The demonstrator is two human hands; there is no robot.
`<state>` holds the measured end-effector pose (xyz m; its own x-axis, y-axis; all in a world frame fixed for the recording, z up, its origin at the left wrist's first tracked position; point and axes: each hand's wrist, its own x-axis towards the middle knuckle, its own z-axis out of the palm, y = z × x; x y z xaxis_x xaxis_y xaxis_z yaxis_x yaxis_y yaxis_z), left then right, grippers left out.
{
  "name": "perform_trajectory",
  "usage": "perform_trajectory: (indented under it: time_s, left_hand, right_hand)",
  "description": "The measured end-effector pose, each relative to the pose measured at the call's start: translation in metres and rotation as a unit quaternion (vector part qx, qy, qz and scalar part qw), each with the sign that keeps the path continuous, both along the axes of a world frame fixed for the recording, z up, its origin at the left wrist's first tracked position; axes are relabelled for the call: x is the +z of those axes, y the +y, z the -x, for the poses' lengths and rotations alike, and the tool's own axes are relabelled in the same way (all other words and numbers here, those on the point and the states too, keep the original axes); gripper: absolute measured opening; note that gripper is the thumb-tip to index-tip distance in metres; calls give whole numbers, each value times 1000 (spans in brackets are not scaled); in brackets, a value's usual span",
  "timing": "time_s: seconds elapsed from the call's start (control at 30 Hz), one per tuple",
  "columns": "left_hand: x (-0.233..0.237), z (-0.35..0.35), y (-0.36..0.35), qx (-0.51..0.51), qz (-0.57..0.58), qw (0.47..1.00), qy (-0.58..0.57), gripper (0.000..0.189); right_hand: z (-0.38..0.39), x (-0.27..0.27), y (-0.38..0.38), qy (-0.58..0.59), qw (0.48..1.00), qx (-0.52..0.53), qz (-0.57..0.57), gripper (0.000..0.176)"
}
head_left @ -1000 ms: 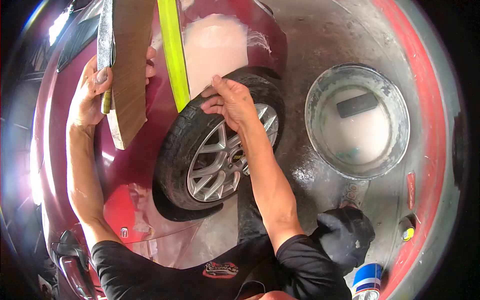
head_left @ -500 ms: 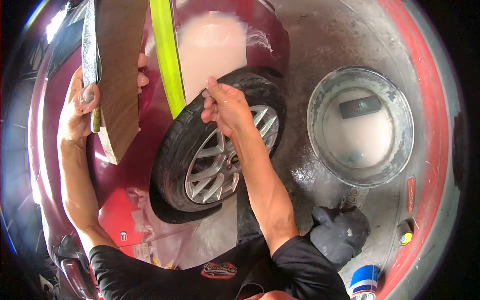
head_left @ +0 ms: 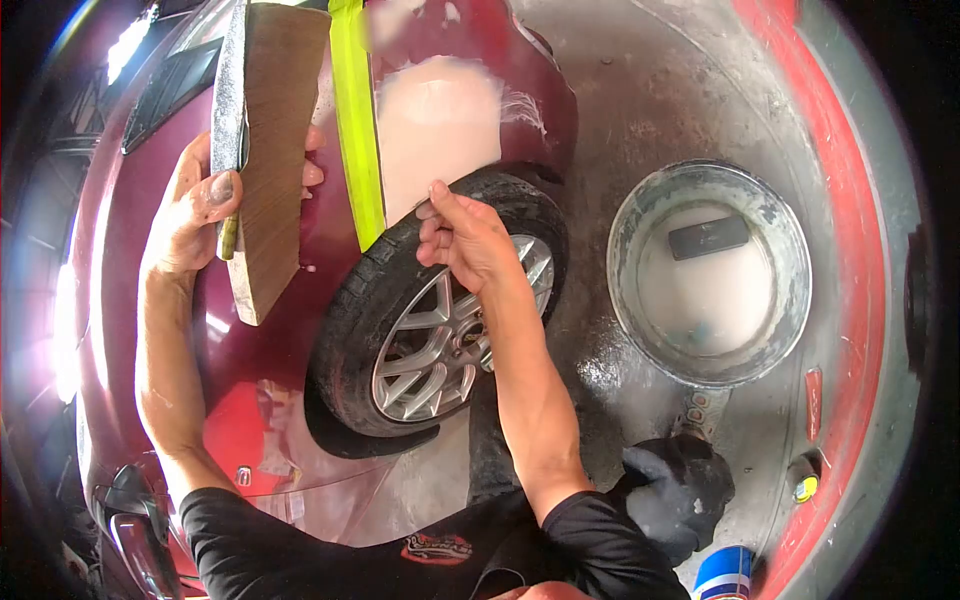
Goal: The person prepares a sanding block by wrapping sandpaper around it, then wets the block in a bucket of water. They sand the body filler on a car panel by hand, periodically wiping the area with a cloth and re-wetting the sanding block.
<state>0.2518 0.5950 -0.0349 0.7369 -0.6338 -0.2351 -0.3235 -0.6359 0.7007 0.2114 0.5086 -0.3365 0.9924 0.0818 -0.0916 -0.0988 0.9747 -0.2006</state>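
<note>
My left hand (head_left: 190, 215) is closed around a long brown wooden block (head_left: 275, 160), held up in front of the maroon car body. A grey strip (head_left: 229, 95) runs along the block's left side, with a yellow-green piece (head_left: 229, 238) under my thumb. My right hand (head_left: 462, 235) is raised before the top of the black tyre (head_left: 350, 320), fingers curled in and thumb against them. Whether anything small is pinched there cannot be seen. Above it, a pale filler patch (head_left: 440, 120) covers the panel over the wheel, beside bright yellow-green tape (head_left: 358, 130).
On the floor to the right stands a metal basin (head_left: 625, 300) of milky water with a dark rectangular block (head_left: 708, 238) inside. A red-handled object (head_left: 814, 400), a tape roll (head_left: 805, 488) and a blue-and-white can (head_left: 724, 575) lie near the red curved edge (head_left: 868, 300).
The view has shifted slightly, so the car and both hands appear a little farther right and the basin a little farther left. Both hands keep nearly the same pose.
</note>
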Motion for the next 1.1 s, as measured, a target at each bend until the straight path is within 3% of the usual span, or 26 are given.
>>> perform_trajectory:
  time_s: [0.1, 0.2, 0.73, 0.83, 1.1]
  left_hand:
    - [-4, -2, 1, -19, 27, 999, -13, 98]
    - [3, -4, 0, -6, -12, 1000, 20, 108]
    - [0, 8, -11, -1, -38, 998, -39, 115]
    - [-3, -8, 11, -19, 22, 999, -36, 94]
    - [-1, -5, 3, -87, 23, 996, 5, 71]
  right_hand:
    - [1, -2, -5, -4, 1000, -1, 14, 47]
    - [4, 4, -4, -2, 1000, 4, 19, 46]
    - [-3, 15, 7, 32, 999, -4, -35, 44]
    - [-5, 15, 11, 36, 999, -6, -37, 44]
    - [-7, 7, 12, 28, 1000, -13, -3, 41]
